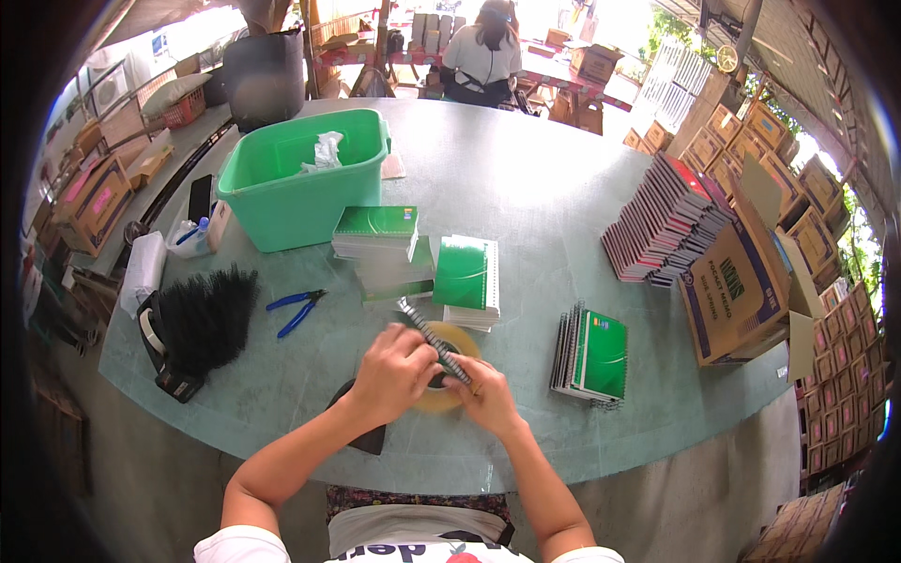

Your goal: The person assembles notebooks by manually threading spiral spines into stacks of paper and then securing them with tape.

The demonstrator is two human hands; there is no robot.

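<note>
The left hand and right hand both grasp one spiral-bound notebook, edge-on, above one tape roll near the table's near edge. Tabletop stretches between the right hand and one notebook stack. Beyond stand two green-covered piles, plus a blurred third.

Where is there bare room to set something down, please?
Widest: far middle, between the green bin and red-covered notebooks. Smaller: between the right hand and wire-bound stack. Crowded: around the left hand, tape roll and green stacks nearby.
</note>
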